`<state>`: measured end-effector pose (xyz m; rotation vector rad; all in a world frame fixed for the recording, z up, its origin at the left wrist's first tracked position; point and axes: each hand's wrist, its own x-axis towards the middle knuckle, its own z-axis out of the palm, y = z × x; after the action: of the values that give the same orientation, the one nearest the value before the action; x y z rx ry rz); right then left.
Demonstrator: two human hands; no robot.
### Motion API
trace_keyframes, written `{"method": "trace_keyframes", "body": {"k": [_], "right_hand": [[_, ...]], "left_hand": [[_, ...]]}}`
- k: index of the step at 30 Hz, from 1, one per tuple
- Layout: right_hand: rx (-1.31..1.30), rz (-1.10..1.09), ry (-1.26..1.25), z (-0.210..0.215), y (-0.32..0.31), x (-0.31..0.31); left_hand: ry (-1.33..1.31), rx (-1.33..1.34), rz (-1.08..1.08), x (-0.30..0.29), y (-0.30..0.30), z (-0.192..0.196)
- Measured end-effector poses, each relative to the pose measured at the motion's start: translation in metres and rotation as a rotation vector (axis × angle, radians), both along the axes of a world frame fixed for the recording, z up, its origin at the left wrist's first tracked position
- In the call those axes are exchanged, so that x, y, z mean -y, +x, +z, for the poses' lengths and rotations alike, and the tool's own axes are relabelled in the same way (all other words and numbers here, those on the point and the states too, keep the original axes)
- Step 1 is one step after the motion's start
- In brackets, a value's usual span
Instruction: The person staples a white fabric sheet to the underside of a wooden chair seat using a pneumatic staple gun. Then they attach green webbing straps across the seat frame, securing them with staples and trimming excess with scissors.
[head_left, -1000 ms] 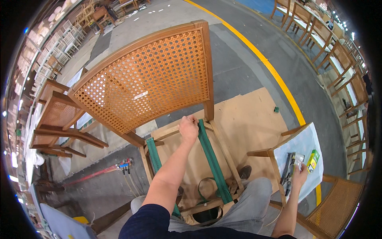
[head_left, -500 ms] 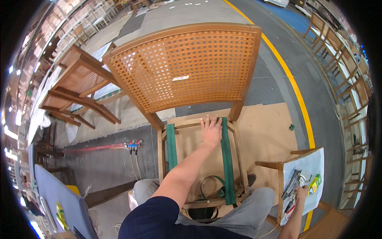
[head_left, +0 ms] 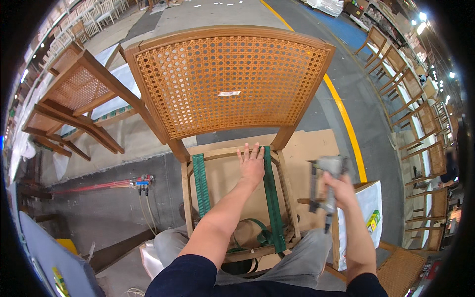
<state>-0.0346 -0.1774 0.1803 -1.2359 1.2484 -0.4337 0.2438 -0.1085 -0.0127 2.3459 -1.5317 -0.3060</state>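
A wooden chair with a woven cane back (head_left: 232, 84) stands before me, its seat frame (head_left: 186, 203) without a panel. Two green webbing straps run front to back over the frame: a left strap (head_left: 201, 183) and a right strap (head_left: 273, 198). My left hand (head_left: 252, 163) lies with fingers spread on the back rail, beside the far end of the right strap. To the right of the seat, my right hand (head_left: 340, 188) grips a grey staple gun (head_left: 330, 168), held up in the air and somewhat blurred. Loose webbing (head_left: 263, 235) hangs inside the frame.
At right, a small white-topped stool (head_left: 368, 208) bears a green-yellow box (head_left: 373, 221). Cardboard (head_left: 316, 143) covers the floor under the chair. Another cane chair (head_left: 81, 94) lies tipped at left, near red air hoses (head_left: 94, 186). A row of chairs (head_left: 408, 89) lines the far right.
My right hand has lifted the staple gun off the stool and brought it left, toward the chair. My left hand stays at the back rail, its fingers slightly more spread. The view has shifted a little.
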Motion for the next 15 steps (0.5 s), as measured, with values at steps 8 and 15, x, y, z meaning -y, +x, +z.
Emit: {"method": "trace_keyframes", "body": {"k": [8,15], "right_hand": [[0.001,0.083,-0.045,-0.075,0.165,-0.004],[-0.099,0.036,-0.088,-0.103,0.191,-0.002]], "left_hand": [[0.007,-0.036,-0.051,-0.007,0.002,0.007],[0.053,-0.011,-0.037,-0.011,0.009,0.001]]}}
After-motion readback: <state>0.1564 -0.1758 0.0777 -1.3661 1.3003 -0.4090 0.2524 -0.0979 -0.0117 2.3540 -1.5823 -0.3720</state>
